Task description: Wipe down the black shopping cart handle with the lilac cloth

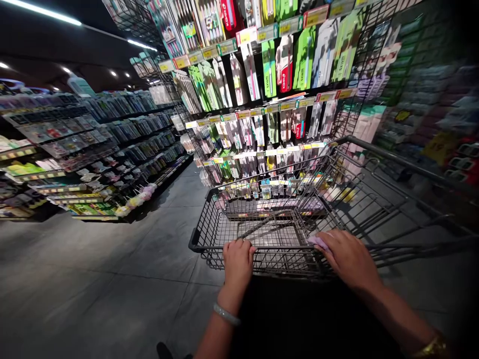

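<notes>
Both hands on the cart, right in front of the rack!

Here's the big picture: a tall display rack [228, 117] fills the view ahead, loaded with hanging packets [308, 57], and more shelving [56, 188] lines the left across a bare stretch of grey floor [105, 299]. Now the shopping cart [194, 240], sitting between the person and the rack, its near rim right under both hands! The left hand [238, 257] has its fingers curled snugly over that rim. Further right, the right hand [346, 257] closes around a lilac bundle [320, 243] at the rim; what it's made of, I can't tell, and the undersides of those fingers are hidden. The step in hand looks like steadying or steering the cart. Any push from here calls for even pressure from both hands, with that bundle kept pinched. Smallest detail: a silvery band [226, 314] on the left wrist!
</notes>
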A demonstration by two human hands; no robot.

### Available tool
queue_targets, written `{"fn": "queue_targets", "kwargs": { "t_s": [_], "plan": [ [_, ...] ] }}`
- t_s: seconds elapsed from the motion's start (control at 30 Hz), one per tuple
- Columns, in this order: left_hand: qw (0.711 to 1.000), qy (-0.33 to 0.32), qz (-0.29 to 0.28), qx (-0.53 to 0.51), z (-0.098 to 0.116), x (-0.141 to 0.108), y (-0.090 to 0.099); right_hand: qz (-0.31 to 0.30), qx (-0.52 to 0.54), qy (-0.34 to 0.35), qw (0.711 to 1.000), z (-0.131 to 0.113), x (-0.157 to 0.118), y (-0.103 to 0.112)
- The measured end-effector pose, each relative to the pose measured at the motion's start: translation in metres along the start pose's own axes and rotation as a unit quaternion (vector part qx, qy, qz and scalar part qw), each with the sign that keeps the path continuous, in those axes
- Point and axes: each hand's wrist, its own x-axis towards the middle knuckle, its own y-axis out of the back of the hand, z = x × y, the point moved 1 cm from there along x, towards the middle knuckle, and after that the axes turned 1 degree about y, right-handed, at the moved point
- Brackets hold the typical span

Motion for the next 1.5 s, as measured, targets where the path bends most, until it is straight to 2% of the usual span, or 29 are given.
{"fn": "queue_targets", "kwargs": {
  "t_s": [0.13,0.23,0.3,0.43,0.5,0.57,0.7,0.77,0.83,0.9,1.0,1.1,1.17,1.33,1.5],
  "plan": [
    [1.0,0.0,0.008,0.011,0.005,-0.001,-0.003,-0.01,-0.003,-0.031,0.999,-0.019,0.009,-0.002],
    [1.0,-0.005,0.009,0.011,0.004,0.001,-0.005,-0.004,0.016,-0.024,1.0,-0.04,0.013,-0.006],
    [1.0,-0.01,0.007,0.009,0.004,0.002,-0.005,0.001,0.035,-0.006,0.999,-0.045,0.009,-0.006],
    [1.0,-0.015,0.006,-0.001,0.005,0.002,-0.004,-0.025,0.053,0.028,0.998,-0.021,-0.006,0.002],
    [1.0,-0.016,0.011,-0.007,0.006,0.001,-0.003,-0.029,0.042,0.013,0.999,-0.006,-0.011,0.008],
    [1.0,-0.015,0.015,-0.01,0.009,0.0,-0.003,-0.021,0.023,-0.008,0.999,-0.001,-0.01,0.012],
    [1.0,-0.011,0.014,-0.01,0.011,0.0,-0.003,-0.002,0.008,-0.016,1.0,-0.031,0.005,0.005],
    [1.0,-0.011,0.012,-0.012,0.01,0.0,-0.003,0.007,0.025,0.011,1.0,-0.05,0.01,-0.002],
    [1.0,-0.012,0.011,-0.012,0.009,0.0,-0.003,0.009,0.045,0.043,0.998,-0.056,0.008,-0.006],
    [1.0,-0.012,0.015,-0.012,0.008,-0.002,-0.002,0.0,0.056,0.061,0.997,-0.046,0.0,-0.008],
    [0.999,-0.007,0.03,-0.018,0.006,-0.006,-0.003,-0.001,0.045,0.055,0.997,-0.01,-0.018,-0.009],
    [0.998,0.0,0.051,-0.041,0.0,-0.009,-0.008,0.035,0.029,0.042,0.998,0.021,-0.032,-0.009],
    [0.996,-0.001,0.073,-0.057,-0.006,-0.01,-0.013,0.054,0.024,0.039,0.998,0.029,-0.036,-0.011],
    [0.987,-0.016,0.144,-0.076,-0.026,-0.009,-0.024,0.095,-0.009,0.06,0.994,0.021,-0.028,-0.014],
    [0.978,-0.046,0.197,-0.056,-0.045,-0.007,-0.024,0.142,-0.04,0.113,0.983,0.003,-0.015,-0.013]
  ]
}}
